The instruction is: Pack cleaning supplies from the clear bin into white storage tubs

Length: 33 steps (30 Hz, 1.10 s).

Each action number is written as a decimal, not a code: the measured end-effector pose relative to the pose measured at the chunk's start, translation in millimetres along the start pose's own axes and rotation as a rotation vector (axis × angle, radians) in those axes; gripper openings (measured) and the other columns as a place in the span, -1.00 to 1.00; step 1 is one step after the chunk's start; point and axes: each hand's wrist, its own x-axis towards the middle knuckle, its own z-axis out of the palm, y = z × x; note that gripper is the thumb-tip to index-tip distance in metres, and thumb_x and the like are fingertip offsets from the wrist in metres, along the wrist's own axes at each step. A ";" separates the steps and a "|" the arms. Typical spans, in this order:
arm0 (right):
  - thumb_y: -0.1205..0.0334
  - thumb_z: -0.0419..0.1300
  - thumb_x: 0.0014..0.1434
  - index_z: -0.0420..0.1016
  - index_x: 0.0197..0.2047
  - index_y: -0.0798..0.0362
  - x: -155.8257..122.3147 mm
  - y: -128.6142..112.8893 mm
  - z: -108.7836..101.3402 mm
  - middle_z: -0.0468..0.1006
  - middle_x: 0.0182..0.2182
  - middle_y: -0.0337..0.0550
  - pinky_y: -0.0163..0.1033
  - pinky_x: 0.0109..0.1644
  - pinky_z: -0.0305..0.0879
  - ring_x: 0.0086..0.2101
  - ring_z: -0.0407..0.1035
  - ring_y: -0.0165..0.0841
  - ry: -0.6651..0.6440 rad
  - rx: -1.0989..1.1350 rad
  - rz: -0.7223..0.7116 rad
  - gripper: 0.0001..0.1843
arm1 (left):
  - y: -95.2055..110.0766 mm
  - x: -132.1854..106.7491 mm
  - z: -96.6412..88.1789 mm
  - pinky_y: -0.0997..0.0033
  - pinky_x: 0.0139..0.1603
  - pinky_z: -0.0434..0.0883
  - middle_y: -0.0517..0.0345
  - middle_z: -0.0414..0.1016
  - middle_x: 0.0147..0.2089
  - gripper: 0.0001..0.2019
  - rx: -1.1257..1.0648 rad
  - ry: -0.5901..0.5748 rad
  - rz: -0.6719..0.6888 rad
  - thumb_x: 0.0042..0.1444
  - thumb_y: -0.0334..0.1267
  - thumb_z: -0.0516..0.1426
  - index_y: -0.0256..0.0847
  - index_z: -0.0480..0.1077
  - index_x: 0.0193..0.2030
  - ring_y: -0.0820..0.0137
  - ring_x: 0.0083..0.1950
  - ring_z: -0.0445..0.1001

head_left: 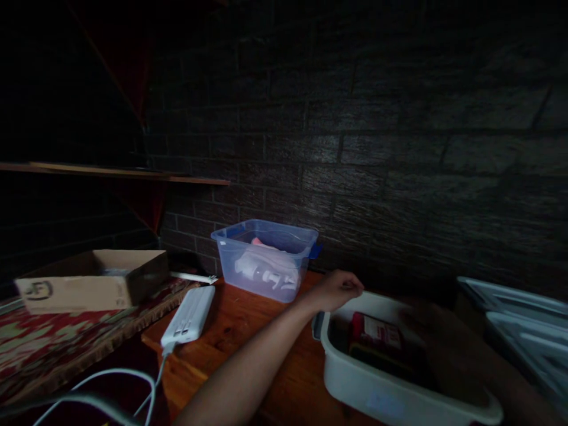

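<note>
My left hand point(338, 290) rests on the far left corner of a white plastic tub point(355, 378), its fingers curled over the rim. A red packet point(377, 334) lies inside the tub on top of darker things. My right hand point(423, 322) reaches in over the tub just right of the packet. It is dark and blurred, so its fingers do not show clearly. The tub stands on a wooden table point(248, 337).
A clear plastic bin point(266, 236) with white items stands behind my left hand, against a dark brick wall. A white power bank point(189, 316) with a cable point(110, 376) lies to the left. A cardboard box point(75, 290) sits on patterned cloth point(44, 343). Grey lids point(523, 319) are at the right.
</note>
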 end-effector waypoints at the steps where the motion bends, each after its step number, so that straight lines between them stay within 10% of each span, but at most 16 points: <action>1: -0.05 0.00 0.38 0.62 0.11 -0.07 -1.4 3.9 0.8 0.68 -0.05 -0.03 -0.06 0.01 0.50 -0.05 0.57 -0.06 -0.031 0.027 0.007 -0.53 | 0.7 -0.1 -1.0 0.33 -0.04 0.43 -0.02 0.64 -0.12 -0.72 0.004 0.001 0.000 0.20 -0.15 0.22 -0.30 0.59 -0.07 0.26 -0.09 0.56; 8: 0.08 0.03 0.39 0.47 0.26 0.12 4.1 1.2 4.7 0.60 0.09 0.06 -0.08 0.26 0.29 0.10 0.47 -0.13 -0.059 -0.102 0.038 -0.50 | 12.7 0.6 -7.2 0.32 -0.06 0.40 0.04 0.63 -0.19 -0.72 0.057 -0.028 -0.030 0.18 -0.13 0.21 -0.30 0.58 -0.13 0.27 -0.13 0.54; 20: 0.06 0.04 0.39 0.52 0.16 0.16 10.5 -13.1 -11.7 0.60 0.01 0.21 -0.08 0.08 0.36 -0.01 0.53 -0.07 -0.064 -0.213 0.110 -0.54 | 36.9 6.4 -9.5 0.35 -0.11 0.43 -0.01 0.65 -0.18 -0.69 0.283 -0.032 -0.018 0.17 -0.11 0.23 -0.30 0.57 -0.09 0.27 -0.15 0.57; 33: 0.14 0.04 0.40 0.61 0.05 0.11 34.0 -32.6 -13.2 0.67 -0.07 0.12 -0.15 0.07 0.35 -0.02 0.56 -0.13 -0.151 -0.202 -0.028 -0.62 | 76.7 23.5 23.0 0.30 -0.05 0.43 -0.01 0.67 -0.09 -0.76 0.580 -0.204 0.075 0.18 -0.36 0.15 -0.22 0.61 -0.07 0.18 -0.07 0.60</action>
